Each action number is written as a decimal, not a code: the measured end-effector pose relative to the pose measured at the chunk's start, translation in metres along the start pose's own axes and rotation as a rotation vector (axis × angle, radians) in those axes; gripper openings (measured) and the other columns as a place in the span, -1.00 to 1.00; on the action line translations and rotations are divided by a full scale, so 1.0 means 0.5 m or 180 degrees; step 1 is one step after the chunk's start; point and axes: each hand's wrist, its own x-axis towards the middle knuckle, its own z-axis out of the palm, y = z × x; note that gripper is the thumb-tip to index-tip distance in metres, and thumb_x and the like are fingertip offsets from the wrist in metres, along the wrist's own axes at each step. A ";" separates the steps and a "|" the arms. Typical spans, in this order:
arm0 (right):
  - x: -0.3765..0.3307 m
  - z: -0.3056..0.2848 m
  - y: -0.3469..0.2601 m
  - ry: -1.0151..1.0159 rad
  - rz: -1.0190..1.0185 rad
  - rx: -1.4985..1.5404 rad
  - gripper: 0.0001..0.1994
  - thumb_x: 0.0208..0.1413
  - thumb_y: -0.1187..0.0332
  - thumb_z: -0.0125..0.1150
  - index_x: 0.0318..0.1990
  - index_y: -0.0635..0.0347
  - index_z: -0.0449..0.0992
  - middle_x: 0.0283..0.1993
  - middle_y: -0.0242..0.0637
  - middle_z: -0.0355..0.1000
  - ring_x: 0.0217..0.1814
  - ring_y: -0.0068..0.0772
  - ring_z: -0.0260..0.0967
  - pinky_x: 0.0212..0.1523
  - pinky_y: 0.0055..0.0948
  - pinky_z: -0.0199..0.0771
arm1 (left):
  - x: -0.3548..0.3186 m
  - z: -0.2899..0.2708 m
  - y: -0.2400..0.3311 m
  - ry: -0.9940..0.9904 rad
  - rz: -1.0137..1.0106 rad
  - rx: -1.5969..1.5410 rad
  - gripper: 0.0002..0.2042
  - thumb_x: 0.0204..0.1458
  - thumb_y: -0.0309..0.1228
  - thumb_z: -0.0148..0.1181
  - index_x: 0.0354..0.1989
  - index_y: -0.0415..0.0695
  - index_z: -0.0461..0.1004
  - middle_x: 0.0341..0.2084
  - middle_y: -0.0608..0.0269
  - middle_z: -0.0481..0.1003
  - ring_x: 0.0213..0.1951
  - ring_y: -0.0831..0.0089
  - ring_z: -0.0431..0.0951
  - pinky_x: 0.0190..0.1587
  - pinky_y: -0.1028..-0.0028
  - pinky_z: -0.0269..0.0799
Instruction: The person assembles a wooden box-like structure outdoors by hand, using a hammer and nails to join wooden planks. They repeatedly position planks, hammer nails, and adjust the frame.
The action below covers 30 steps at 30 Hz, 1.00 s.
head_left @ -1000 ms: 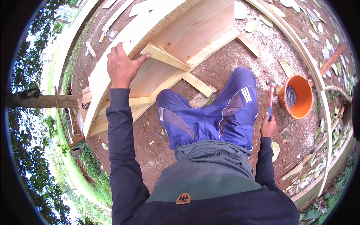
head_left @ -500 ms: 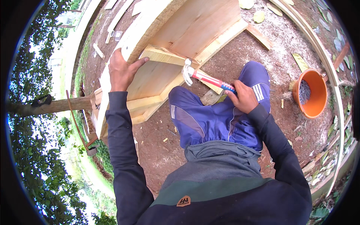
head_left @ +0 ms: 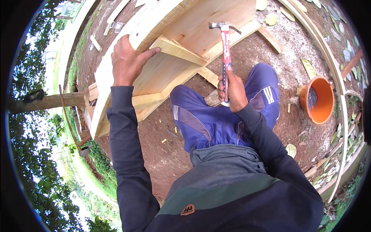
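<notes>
Presently | left hand [head_left: 126,63] spread on frame edge [head_left: 164,25] | right hand [head_left: 235,91] grips hammer [head_left: 226,46], bucket [head_left: 324,102] apart

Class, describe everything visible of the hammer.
The hammer has a grey, metallic-looking head, blunt face to the left and curved claw to the right, on a slim handle, red above and dark blue below with a pale end. The right hand grips its lower handle. Head uppermost, it overlaps the wooden frame in view; contact there is unclear.

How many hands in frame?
2: the left hand on the edge of the wooden frame, the right hand around the hammer. No sign of hidden ones.
</notes>
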 end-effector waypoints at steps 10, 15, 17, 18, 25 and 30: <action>-0.067 0.030 -0.016 -0.0664 -0.0216 -0.0718 -0.53 0.46 -0.06 -0.13 -0.27 0.22 0.35 -0.60 -0.42 0.23 -0.72 -0.60 0.14 -0.73 -0.52 0.18 | -0.004 0.001 -0.017 -0.0023 0.0037 0.0187 -0.04 -0.21 0.25 0.49 0.10 -0.43 0.38 -0.10 -0.15 0.52 0.02 -0.05 0.49 0.11 0.05 0.38; -0.064 0.058 -0.020 -0.0346 -0.0579 -0.0370 -0.50 0.44 -0.12 -0.10 -0.28 0.19 0.34 -0.60 -0.45 0.19 -0.72 -0.62 0.11 -0.73 -0.54 0.14 | 0.001 0.011 -0.011 0.0125 0.0150 0.0197 -0.06 -0.21 0.25 0.49 0.07 -0.43 0.39 -0.11 -0.16 0.52 0.03 -0.05 0.49 0.09 0.04 0.39; -0.053 0.031 -0.027 -0.1026 0.0025 -0.1661 -0.51 0.45 -0.09 -0.08 -0.30 0.19 0.36 -0.61 -0.45 0.19 -0.71 -0.62 0.13 -0.73 -0.54 0.16 | 0.001 0.008 -0.017 0.0023 0.0110 0.0137 -0.06 -0.21 0.25 0.49 0.07 -0.43 0.40 -0.11 -0.16 0.53 0.03 -0.05 0.49 0.09 0.04 0.40; -0.049 0.018 -0.033 -0.0931 -0.0080 -0.1826 -0.51 0.44 -0.07 -0.07 -0.33 0.20 0.36 -0.61 -0.44 0.21 -0.73 -0.61 0.14 -0.74 -0.53 0.15 | 0.003 0.007 -0.018 -0.0026 0.0095 0.0104 -0.06 -0.22 0.25 0.50 0.07 -0.43 0.40 -0.10 -0.16 0.53 0.03 -0.06 0.49 0.09 0.04 0.40; -0.044 -0.127 -0.017 0.0090 -0.0163 -0.1656 -0.60 0.42 0.03 0.03 -0.26 0.24 0.44 -0.55 -0.44 0.28 -0.68 -0.63 0.21 -0.69 -0.53 0.21 | -0.002 0.004 -0.001 0.0044 0.0033 0.0229 -0.05 -0.22 0.24 0.50 0.10 -0.42 0.39 -0.08 -0.17 0.53 0.04 -0.07 0.50 0.10 0.04 0.40; -0.095 -0.281 -0.022 0.1252 -0.0388 -0.1160 -0.74 0.38 0.15 0.11 -0.21 0.16 0.39 -0.49 -0.45 0.28 -0.62 -0.63 0.23 -0.67 -0.54 0.25 | -0.003 0.003 0.004 -0.0115 -0.0202 0.0300 -0.04 -0.23 0.24 0.51 0.12 -0.41 0.38 -0.07 -0.19 0.53 0.03 -0.08 0.51 0.12 0.04 0.41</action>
